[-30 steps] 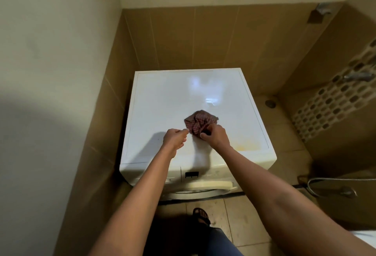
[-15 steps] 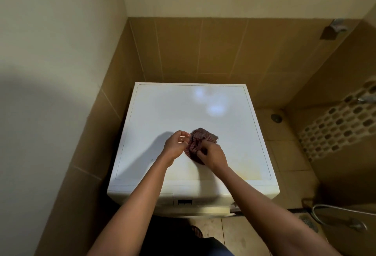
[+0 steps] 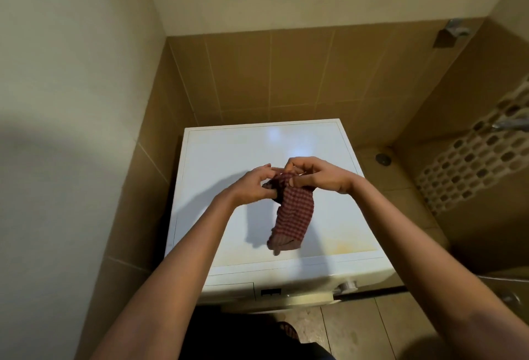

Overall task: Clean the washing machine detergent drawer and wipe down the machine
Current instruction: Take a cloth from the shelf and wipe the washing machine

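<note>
Above the white washing machine (image 3: 223, 153), left hand (image 3: 250, 186) and right hand (image 3: 323, 173) pinched the checked cloth (image 3: 294, 213), apparently refolding; wiping needed it laid flat.

Dim, warm light leaves a pale glare patch near the far edge of the washing machine top (image 3: 315, 145), where the forearms (image 3: 183, 259) and checked cloth (image 3: 293, 213) throw soft shadows leftward. A broad shadow darkens the left wall (image 3: 57, 188); straight lines bow toward the frame's edges, and the tap (image 3: 512, 124) at right is smeared.
</note>
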The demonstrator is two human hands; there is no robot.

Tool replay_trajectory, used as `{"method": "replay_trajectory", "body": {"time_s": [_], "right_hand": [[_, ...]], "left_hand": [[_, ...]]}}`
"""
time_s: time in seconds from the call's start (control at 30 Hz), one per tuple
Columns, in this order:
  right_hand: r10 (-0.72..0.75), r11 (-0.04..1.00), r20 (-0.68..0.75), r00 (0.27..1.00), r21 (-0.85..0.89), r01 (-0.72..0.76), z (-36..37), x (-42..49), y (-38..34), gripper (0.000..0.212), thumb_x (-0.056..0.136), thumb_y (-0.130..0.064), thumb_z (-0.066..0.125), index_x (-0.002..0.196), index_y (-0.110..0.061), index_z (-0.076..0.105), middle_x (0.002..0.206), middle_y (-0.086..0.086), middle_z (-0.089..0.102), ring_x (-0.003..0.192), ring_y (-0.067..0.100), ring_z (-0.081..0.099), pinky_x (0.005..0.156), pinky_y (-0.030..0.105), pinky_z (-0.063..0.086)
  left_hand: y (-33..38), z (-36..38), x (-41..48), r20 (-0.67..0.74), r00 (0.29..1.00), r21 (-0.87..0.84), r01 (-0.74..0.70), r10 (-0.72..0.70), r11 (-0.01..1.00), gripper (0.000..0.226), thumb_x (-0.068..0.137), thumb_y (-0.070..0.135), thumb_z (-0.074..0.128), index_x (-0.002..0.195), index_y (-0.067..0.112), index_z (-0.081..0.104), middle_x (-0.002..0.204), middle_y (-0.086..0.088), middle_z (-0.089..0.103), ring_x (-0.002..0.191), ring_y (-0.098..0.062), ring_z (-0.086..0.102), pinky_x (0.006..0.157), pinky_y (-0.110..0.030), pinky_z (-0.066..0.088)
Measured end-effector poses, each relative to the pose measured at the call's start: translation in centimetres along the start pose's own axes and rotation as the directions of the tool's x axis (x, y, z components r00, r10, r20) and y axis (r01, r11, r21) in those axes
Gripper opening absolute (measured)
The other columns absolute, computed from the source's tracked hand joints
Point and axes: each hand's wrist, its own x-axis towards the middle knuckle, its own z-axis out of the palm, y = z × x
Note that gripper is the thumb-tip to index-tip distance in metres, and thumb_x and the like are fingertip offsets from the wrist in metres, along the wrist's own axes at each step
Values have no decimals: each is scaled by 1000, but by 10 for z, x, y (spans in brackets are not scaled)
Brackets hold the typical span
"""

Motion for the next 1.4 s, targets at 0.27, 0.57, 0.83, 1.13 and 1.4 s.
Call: {"method": "replay_trajectory", "body": {"time_s": [0.27, 0.57, 0.83, 1.13, 1.4], "right_hand": [[143, 886, -164, 976, -418, -200, -26, -11, 0, 14, 81, -18, 73, 84, -29, 65, 74, -7, 71, 62, 5, 64, 58, 21, 49], [272, 919, 2, 962, -296, -259, -35, -21, 9, 21, 77, 0, 72, 83, -20, 69, 74, -1, 71, 69, 16, 65, 71, 34, 54], [391, 849, -83, 917, -352, -394, -24, -21, 39, 13, 88, -5, 61, 94, -16, 64, 97, 8, 67, 85, 22, 65, 76, 34, 58], [243, 653, -212, 947, -686, -321, 21, -34, 83, 27, 85, -16, 59, 106, -28, 69, 106, -5, 70, 99, 18, 62, 78, 31, 50], [292, 603, -41, 955, -767, -218, 58, -62, 133, 25, 87, -33, 60, 111, -34, 67, 114, -15, 65, 103, 9, 60, 84, 31, 51]], "left_hand": [[-2, -17, -15, -31, 999, 178, 49, -44, 983, 14, 85, 27, 71, 94, 18, 68, 93, -2, 69, 90, -18, 63, 76, -34, 52], [14, -30, -28, 62, 994, 196, 79, -93, 977, 19, 87, 31, 69, 99, 17, 73, 94, 0, 73, 91, -15, 66, 81, -31, 52], [-6, 7, -17, 8, 980, 110, 199, -201, 974, 21, 80, 24, 76, 88, 6, 70, 86, -9, 69, 79, -17, 63, 70, -31, 53], [-48, 68, -33, -163, 983, 433, 144, -80, 890, 18, 83, 14, 65, 96, 25, 70, 90, 6, 71, 84, -15, 64, 68, -25, 47], [-82, 96, -56, 52, 994, 631, -107, 96, 768, 33, 82, 7, 53, 102, 28, 69, 91, 13, 67, 92, -11, 53, 104, -36, 35]]}}
